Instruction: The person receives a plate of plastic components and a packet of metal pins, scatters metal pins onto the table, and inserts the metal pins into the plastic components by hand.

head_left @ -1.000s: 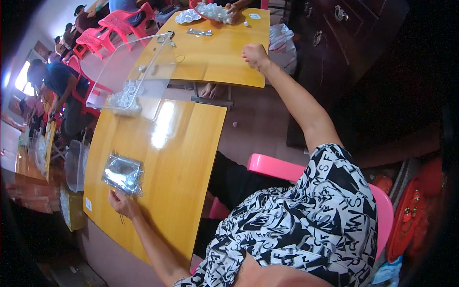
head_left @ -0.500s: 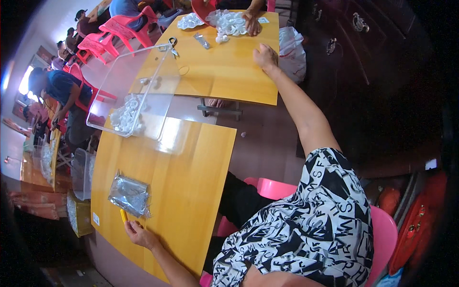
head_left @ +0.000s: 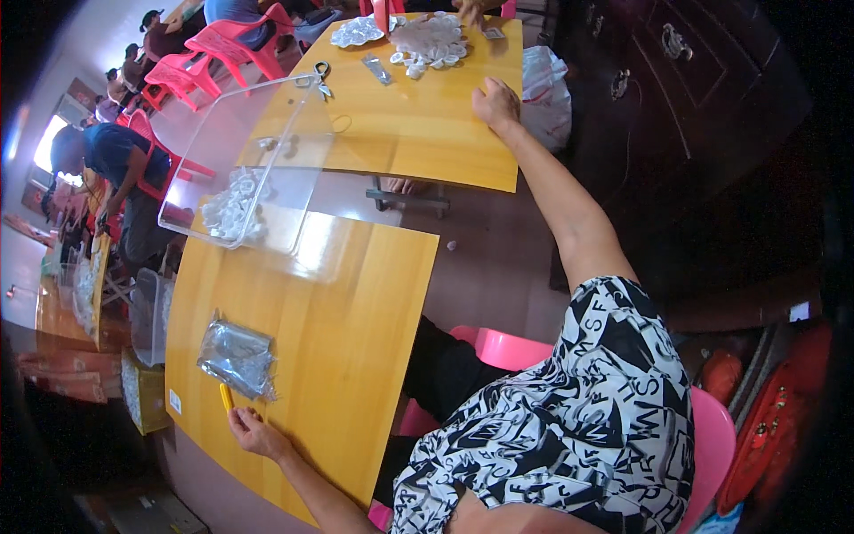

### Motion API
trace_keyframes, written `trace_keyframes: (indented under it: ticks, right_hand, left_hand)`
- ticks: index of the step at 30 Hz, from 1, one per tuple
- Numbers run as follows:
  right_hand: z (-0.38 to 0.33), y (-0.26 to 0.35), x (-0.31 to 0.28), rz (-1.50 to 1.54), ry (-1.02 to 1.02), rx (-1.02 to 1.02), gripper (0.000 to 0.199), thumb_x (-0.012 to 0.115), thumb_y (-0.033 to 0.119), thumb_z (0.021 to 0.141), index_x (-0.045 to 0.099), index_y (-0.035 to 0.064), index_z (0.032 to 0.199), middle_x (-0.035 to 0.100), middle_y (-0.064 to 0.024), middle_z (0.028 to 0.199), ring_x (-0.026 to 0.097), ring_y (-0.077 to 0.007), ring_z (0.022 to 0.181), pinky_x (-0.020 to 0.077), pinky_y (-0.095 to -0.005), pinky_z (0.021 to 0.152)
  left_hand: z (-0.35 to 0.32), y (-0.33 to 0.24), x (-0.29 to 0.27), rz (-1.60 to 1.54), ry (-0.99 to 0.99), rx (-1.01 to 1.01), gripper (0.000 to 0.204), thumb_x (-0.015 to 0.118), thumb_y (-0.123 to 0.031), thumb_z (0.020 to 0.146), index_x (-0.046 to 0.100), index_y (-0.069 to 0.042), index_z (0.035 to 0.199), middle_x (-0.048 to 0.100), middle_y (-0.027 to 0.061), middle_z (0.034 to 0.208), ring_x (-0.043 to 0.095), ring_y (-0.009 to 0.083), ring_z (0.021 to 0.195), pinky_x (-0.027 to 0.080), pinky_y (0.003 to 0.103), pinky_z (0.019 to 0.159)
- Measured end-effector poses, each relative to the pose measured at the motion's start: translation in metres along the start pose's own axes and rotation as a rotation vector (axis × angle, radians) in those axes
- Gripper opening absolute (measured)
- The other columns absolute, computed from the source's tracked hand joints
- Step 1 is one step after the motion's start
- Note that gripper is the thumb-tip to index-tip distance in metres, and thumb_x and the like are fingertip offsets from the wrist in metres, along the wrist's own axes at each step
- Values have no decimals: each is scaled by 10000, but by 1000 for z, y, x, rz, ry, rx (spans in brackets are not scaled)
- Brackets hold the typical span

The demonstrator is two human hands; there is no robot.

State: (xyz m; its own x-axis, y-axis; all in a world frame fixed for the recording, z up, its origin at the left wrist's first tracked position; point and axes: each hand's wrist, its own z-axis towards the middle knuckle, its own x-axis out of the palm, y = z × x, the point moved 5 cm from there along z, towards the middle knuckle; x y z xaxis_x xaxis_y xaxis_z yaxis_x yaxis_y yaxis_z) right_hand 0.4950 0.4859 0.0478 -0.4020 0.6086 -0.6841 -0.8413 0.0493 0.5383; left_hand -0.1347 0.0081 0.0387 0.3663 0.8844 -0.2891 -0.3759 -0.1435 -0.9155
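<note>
My left hand (head_left: 256, 433) is closed round a slim yellow tool (head_left: 226, 397) at the left front of the near yellow table (head_left: 356, 294). The tool's tip points at a flat stack of shiny silvery-clear plastic bags (head_left: 236, 358) lying just beyond it. What kind of tool it is cannot be made out. My right arm stretches away to the far yellow table (head_left: 427, 133). There my right hand (head_left: 496, 104) rests by the right edge with its fingers curled in, and the inside of the hand is hidden.
A clear plastic bin (head_left: 240, 242) with white pieces bridges the gap between the tables. On the far table are scissors (head_left: 320, 76), a small silvery packet (head_left: 376, 69), a white-piece pile (head_left: 431, 40) and another person's hand (head_left: 471, 11). Dark drawers (head_left: 676, 98) stand to the right.
At the far table, the red container has gone from tilted to upright and the white pieces lie more spread out. The other person's hand has drawn back from the pile. My hands have barely moved.
</note>
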Motion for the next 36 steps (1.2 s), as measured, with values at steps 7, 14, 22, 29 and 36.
trace_keyframes:
  ticks: [7,14,22,29,36]
  right_hand:
    - [20,-36,14,437,118,92,355,577,245,801,668,-27,1011,693,-138,977,653,-214,922,493,-311,813]
    - [-58,52,-34,905,214,113,261,573,139,855,655,-54,1009,665,-42,856,595,-120,783,474,-256,701]
    - [-150,201,-169,995,718,-497,357,527,136,937,545,-11,1263,646,-78,1075,608,-149,1006,496,-283,861]
    - [-205,308,-268,1317,789,-1239,407,582,243,915,600,-130,1076,625,-231,1066,641,-276,915,509,-346,801]
    - [-206,284,-270,1417,795,-1208,431,589,265,906,609,-145,1038,622,-262,1027,644,-296,872,513,-357,774]
  left_hand:
    - [0,-4,15,-18,-32,-22,263,519,-111,955,556,37,1169,579,38,892,531,95,774,444,228,675]
    - [1,10,19,-112,-83,-1,249,538,-91,933,568,37,1145,579,26,859,515,84,714,434,220,623]
    - [1,-135,-2,-274,-128,312,247,520,-166,916,593,9,1074,592,42,946,525,122,864,408,242,773]
    - [-43,-282,-67,45,-127,896,667,470,-501,908,451,47,1288,508,187,1280,532,235,1116,414,361,975]
    - [-65,-279,-41,-57,-49,884,641,473,-483,913,452,36,1289,515,187,1268,538,238,1104,427,366,957]
